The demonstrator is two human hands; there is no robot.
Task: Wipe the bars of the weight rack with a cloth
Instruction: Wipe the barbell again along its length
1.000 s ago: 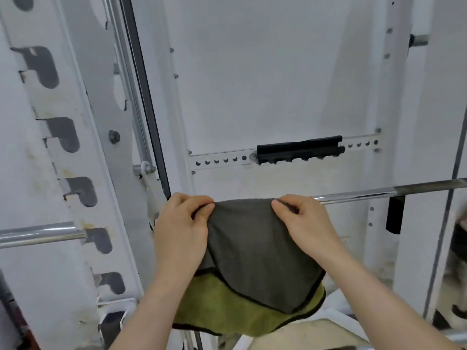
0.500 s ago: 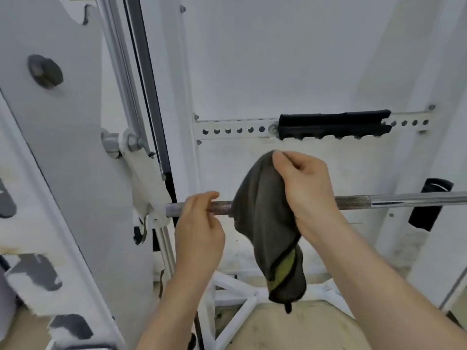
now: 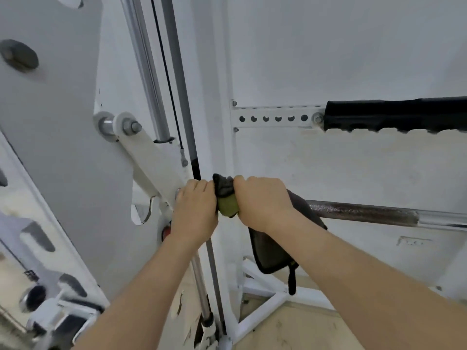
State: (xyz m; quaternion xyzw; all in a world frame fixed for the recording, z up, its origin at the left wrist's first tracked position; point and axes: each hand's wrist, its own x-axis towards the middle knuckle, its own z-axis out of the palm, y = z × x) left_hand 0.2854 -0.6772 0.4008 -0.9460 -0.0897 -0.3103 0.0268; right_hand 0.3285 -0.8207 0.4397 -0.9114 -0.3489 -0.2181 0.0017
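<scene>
A horizontal steel bar (image 3: 366, 212) of the white weight rack runs from the middle to the right edge, dark and knurled near my hands, shiny further right. A grey and green cloth (image 3: 226, 198) is bunched around the bar's left end, its loose part hanging below behind my right forearm. My right hand (image 3: 262, 198) grips the cloth around the bar. My left hand (image 3: 195, 210) is curled around the bar right beside it, touching the cloth, at the point where the bar meets the rack's white carriage arm (image 3: 151, 160).
A vertical chrome guide rod (image 3: 146, 66) and a black cable (image 3: 166, 72) rise above my left hand. A perforated white strip with a black padded holder (image 3: 394, 114) is fixed on the wall behind. White frame feet (image 3: 262, 306) lie on the beige floor.
My right hand slid the cloth left along the bar until it met my left hand at the bar's end. The cloth is bunched tighter, and the camera has come closer.
</scene>
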